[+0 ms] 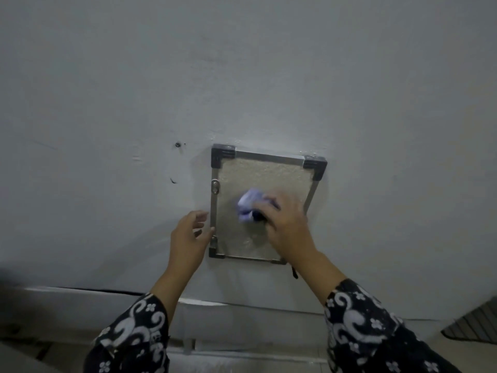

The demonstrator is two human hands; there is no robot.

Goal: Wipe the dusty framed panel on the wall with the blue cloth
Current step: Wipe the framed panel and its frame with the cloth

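Note:
A small framed panel (269,173) with a metal rim, black corner caps and a rough beige face hangs on the grey wall. My right hand (289,224) grips a crumpled blue cloth (248,204) and presses it against the middle of the panel's face. My left hand (189,235) is at the frame's left edge, its relaxed fingers touching the metal rim near the lower left. The right hand and forearm hide the panel's lower right part.
A screw hole (177,144) and a dark mark (172,180) sit on the wall left of the panel. A pale ledge or pipe run (242,305) crosses below. A dark ribbed object (476,324) shows at the lower right.

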